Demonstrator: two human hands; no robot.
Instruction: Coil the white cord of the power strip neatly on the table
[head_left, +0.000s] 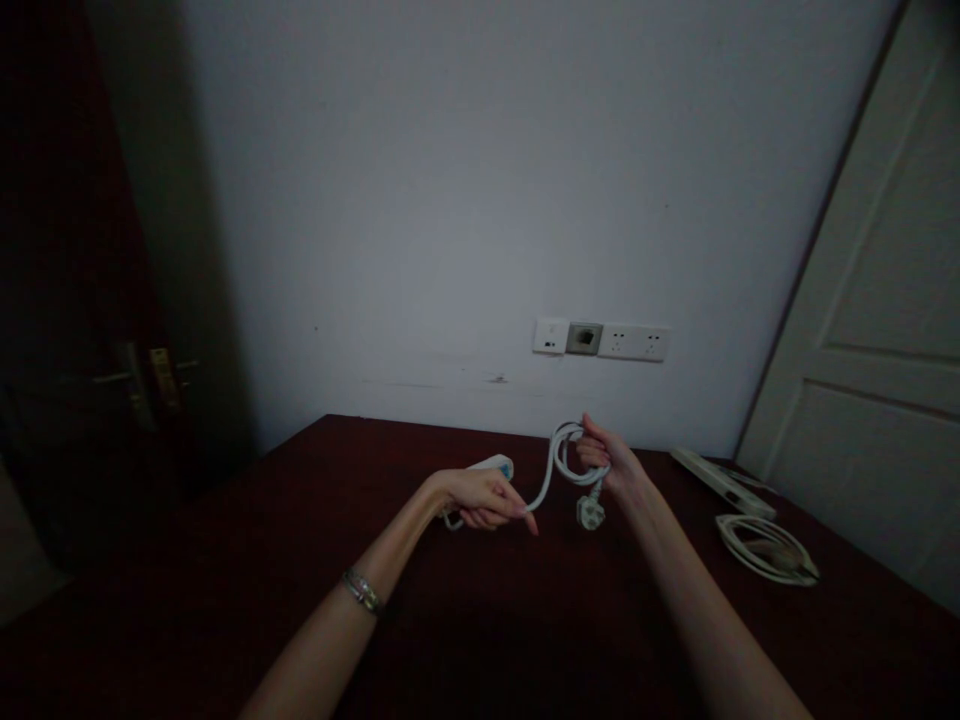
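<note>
- The left hand [484, 497] is closed around one end of a white power strip [495, 466], below the wall socket plate [602, 340] and to its left; the fingers point toward the right and the strip's rounded end with a blue mark shows above the knuckles
- The right hand [604, 462] is directly below the wall socket plate, closed on the white cable [551, 470]; the cable makes a loop around the fingers
- From this loop the cable runs down and left to the left hand, so both hands hold the same cord, above the tabletop
- The white plug [590, 514] hangs from the right hand, straight below the wall socket plate; if it touches the tabletop I cannot tell
- A thin metal bracelet [362, 590] sits on the left wrist, far below and left of the wall socket plate
- The dark red tabletop [225, 560] lies under both arms and meets the wall below the wall socket plate
- A second power strip [720, 482] lies flat on the tabletop, below and right of the wall socket plate, with a coiled cable [765, 548] just beside it on the nearer side
- A white door [877, 350] stands to the right of the wall socket plate, and a dark door [67, 300] with a metal handle [139, 380] is far to its left
</note>
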